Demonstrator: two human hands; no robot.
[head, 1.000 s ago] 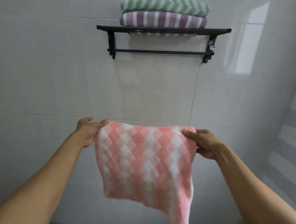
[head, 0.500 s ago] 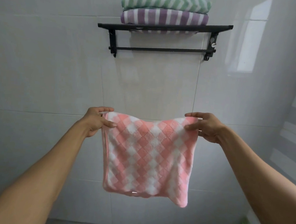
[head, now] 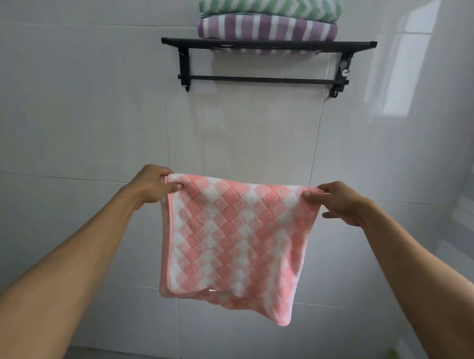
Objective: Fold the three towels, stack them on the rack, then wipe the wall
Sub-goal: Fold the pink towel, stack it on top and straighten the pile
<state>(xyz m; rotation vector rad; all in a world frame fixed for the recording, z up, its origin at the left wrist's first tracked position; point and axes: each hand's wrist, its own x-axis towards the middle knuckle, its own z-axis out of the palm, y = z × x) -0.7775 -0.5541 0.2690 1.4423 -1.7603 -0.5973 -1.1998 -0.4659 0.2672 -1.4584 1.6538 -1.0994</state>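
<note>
Head view, pink-and-white checked towel (head: pixel 237 243) folded double, hanging before tiled wall (head: pixel 68 113) below rack (head: pixel 266 45), left hand (head: pixel 153 186) and right hand (head: pixel 339 203) each pinching a top corner, fingers curled

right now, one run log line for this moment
step: fold third towel | left hand: pinches pink towel corner | right hand: pinches other corner | rack: green towel on purple towel | wall: unwiped

Two folded towels (head: pixel 268 17) stacked on wall rack (head: pixel 266 45), third towel (head: pixel 237 243) below, before wall (head: pixel 68 99)
</note>
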